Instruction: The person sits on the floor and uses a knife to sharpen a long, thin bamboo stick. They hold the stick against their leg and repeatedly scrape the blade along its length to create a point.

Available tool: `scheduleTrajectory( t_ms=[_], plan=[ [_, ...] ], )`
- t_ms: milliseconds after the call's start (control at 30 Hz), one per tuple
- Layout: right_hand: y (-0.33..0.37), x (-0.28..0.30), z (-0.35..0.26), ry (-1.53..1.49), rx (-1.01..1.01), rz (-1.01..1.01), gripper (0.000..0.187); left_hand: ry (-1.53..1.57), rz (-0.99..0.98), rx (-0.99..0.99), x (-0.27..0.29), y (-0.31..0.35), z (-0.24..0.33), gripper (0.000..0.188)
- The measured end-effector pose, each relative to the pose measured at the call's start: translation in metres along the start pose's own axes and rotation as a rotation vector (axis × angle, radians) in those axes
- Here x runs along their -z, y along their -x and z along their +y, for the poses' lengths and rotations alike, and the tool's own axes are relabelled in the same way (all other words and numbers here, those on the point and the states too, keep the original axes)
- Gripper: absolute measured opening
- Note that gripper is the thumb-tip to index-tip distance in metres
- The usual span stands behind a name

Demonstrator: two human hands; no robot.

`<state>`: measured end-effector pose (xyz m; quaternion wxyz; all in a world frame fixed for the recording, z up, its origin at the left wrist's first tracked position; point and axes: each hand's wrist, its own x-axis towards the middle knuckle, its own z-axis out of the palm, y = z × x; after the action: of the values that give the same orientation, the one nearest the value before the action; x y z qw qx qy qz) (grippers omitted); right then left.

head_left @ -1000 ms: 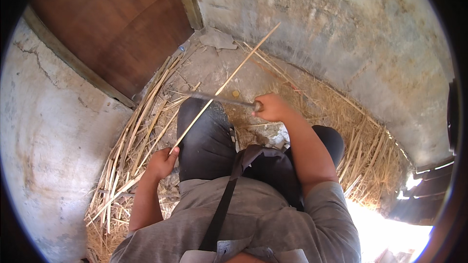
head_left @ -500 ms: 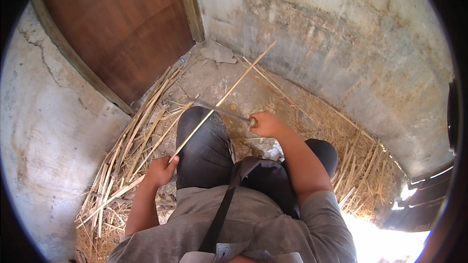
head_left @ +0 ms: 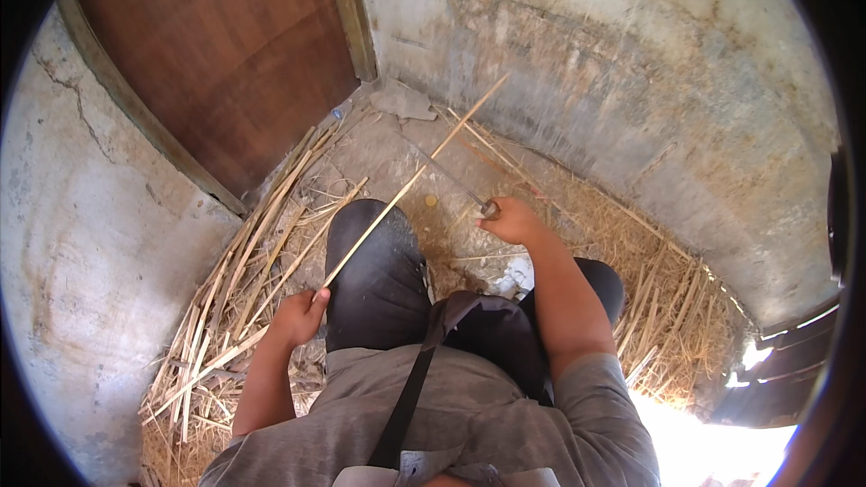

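Note:
Between the thumb and fingers of my left hand [head_left: 302,314] is the near end of a long, thin bamboo strip [head_left: 419,173]. It slants up and to the right over my left knee [head_left: 370,248], its far end reaching toward the back wall. My right hand [head_left: 510,220] is closed round the handle of a long-bladed knife [head_left: 456,182]. The blade points away to the upper left and crosses the strip beyond my knee; whether the two touch I cannot tell.
Several loose bamboo strips [head_left: 244,257] lie along the left wall. Shavings and straw [head_left: 667,325] cover the floor at the right. A brown door [head_left: 216,54] and a stained wall [head_left: 595,81] enclose the corner, where a flat stone [head_left: 403,101] lies.
My right hand has moved a little right and away from me. The knife blade has swung from lying across the strip near my knee to pointing farther forward. My left hand keeps its place.

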<state>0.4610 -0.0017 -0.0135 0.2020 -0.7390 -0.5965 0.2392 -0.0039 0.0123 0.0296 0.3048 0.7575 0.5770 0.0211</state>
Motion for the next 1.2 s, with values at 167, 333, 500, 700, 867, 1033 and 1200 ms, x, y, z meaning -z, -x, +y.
scheduleTrajectory(
  t_ms=[167,333,500,700,867,1033,1200],
  plan=[
    [0.001,-0.009,-0.022,0.083,0.092,-0.094,0.053,-0.002,-0.01,-0.015,0.004,0.006,0.009,0.076],
    [0.003,-0.025,-0.033,0.077,0.231,-0.172,0.05,-0.02,0.005,-0.02,0.001,0.002,0.002,0.076],
    [-0.003,-0.02,-0.024,0.136,0.239,-0.105,0.049,-0.012,0.012,-0.007,-0.004,0.0,-0.003,0.076],
    [-0.003,-0.005,0.005,0.0,-0.001,-0.015,0.05,0.017,0.001,0.004,-0.005,-0.001,0.0,0.078],
    [0.003,-0.004,-0.01,0.014,0.048,-0.009,0.05,0.033,-0.006,0.018,-0.004,0.002,0.004,0.079],
    [0.002,-0.012,-0.028,0.057,0.138,-0.11,0.049,0.058,0.021,-0.02,-0.008,0.002,-0.001,0.076],
    [-0.001,-0.027,-0.023,0.093,0.251,-0.126,0.048,0.03,0.029,-0.043,-0.008,0.001,-0.001,0.073]
  ],
)
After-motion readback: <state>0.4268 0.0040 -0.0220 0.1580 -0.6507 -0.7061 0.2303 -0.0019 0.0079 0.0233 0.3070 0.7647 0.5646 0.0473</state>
